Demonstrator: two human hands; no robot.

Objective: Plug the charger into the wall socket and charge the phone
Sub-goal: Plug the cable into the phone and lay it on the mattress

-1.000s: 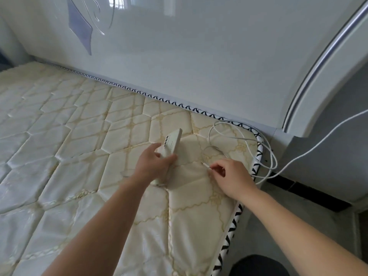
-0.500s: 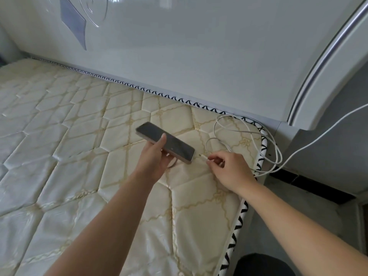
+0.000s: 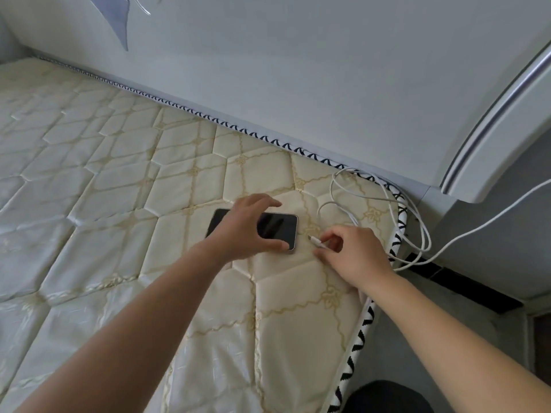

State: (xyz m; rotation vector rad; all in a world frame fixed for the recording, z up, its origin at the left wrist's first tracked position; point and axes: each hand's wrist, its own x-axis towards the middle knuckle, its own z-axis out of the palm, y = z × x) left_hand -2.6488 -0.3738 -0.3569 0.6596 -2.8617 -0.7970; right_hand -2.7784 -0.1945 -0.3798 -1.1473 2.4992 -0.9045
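Observation:
A phone (image 3: 278, 229) with a dark screen lies face up and flat on the cream quilted mattress (image 3: 119, 189), near its right corner. My left hand (image 3: 246, 229) spans it, thumb on the near edge and fingers over the far edge. My right hand (image 3: 354, 254) pinches the white cable's connector (image 3: 316, 241), whose tip points at the phone's right end with a small gap between them. The white cable (image 3: 417, 222) loops over the mattress corner and runs off to the right. No charger plug or wall socket is in view.
A glossy white headboard (image 3: 298, 70) rises behind the mattress. Right of the bed is a narrow grey floor strip with a black baseboard (image 3: 462, 284). A dark rounded object (image 3: 384, 396) sits at the bottom edge.
My left hand turned the phone screen up and lowered it flat onto the mattress. My right hand kept hold of the connector and stayed beside the phone's right end.

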